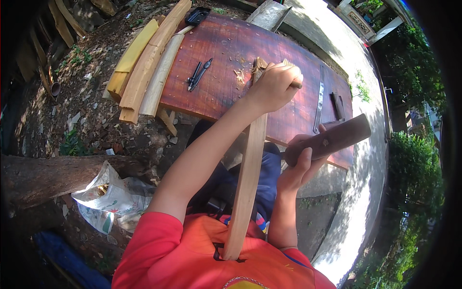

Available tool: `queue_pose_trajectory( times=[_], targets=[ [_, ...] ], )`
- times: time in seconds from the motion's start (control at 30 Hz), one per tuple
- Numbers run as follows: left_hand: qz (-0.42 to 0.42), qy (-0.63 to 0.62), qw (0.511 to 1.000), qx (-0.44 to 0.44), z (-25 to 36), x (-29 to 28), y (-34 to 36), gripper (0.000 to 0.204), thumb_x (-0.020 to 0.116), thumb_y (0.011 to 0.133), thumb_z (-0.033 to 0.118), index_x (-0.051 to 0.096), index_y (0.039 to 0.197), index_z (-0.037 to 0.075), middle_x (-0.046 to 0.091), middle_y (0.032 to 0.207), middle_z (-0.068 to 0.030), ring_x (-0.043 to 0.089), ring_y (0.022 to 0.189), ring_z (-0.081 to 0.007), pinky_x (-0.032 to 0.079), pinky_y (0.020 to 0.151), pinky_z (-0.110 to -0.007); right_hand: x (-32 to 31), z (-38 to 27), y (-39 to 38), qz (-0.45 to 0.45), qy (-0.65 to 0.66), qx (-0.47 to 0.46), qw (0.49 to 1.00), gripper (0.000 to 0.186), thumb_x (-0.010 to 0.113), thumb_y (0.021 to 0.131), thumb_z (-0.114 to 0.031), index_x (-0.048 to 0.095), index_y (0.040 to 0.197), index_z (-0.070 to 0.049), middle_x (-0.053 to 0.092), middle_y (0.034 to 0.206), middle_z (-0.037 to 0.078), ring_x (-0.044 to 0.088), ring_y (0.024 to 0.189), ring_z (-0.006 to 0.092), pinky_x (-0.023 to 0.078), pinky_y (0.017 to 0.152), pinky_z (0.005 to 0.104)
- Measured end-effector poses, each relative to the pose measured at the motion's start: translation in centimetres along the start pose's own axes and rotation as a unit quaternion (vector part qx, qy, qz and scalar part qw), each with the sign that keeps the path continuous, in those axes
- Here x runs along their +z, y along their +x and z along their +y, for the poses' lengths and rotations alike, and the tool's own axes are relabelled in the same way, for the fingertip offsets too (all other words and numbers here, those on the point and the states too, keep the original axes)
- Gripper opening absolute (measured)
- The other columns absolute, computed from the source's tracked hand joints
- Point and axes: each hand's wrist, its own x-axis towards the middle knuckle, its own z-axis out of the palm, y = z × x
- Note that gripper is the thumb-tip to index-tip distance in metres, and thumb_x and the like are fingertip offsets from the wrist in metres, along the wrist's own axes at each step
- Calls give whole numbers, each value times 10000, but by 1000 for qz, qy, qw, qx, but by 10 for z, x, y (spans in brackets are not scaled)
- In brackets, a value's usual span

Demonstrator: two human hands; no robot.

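A long pale wooden strip [248,183] runs from my chest across my lap onto the reddish-brown table [216,53]. Over its far end, my left hand [275,86] is closed in a fist round a wooden-handled tool [297,84]. Only the handle's tip sticks out on the right, and the tool's working end is hidden. A rough, chipped patch [260,63] shows on the strip beside the fist. To the right of the strip, my right hand [303,161] grips a dark brown wooden mallet [337,137], held tilted near the table's front edge.
A pair of dividers [199,75] lies left of some wood shavings [239,75]. Several wooden pieces [149,62] rest along the table's left edge, near a black object [197,16]. A long metal blade [319,98] and a dark tool [338,106] lie right. A white sack [113,195] stands by a log [62,176].
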Motion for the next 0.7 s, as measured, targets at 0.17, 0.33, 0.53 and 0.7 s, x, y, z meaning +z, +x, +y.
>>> queue_pose_trajectory(
  times=[0.17,0.33,0.53,0.7],
  targets=[
    [19,-6,998,55,-12,1,-5,90,584,849,120,554,779,74,602,799,-111,598,862,-360,424,772,-466,-7,11,1,-183,-123,140,965,420,530,1002,-149,436,1368,34,571,984,38,499,804,96,427,748,248],
    [24,-22,999,25,-9,8,-1,111,577,860,131,545,771,74,590,803,-114,588,873,-361,421,769,-470,9,19,-10,-34,-6,10,999,448,504,1014,-215,449,1375,43,558,990,45,506,843,99,427,749,249],
    [8,11,999,35,-12,2,-4,89,587,849,130,562,784,74,614,845,-113,593,890,-360,428,783,-467,-1,19,-3,-114,-60,82,988,408,557,1003,-174,467,1346,30,566,996,61,513,864,112,430,766,262],
    [33,17,997,62,-13,1,-8,53,588,836,106,585,790,79,620,838,-106,602,900,-353,435,802,-451,-4,18,1,-154,-103,131,974,362,600,978,-134,486,1282,25,576,979,60,520,857,135,450,802,287]
  ],
)
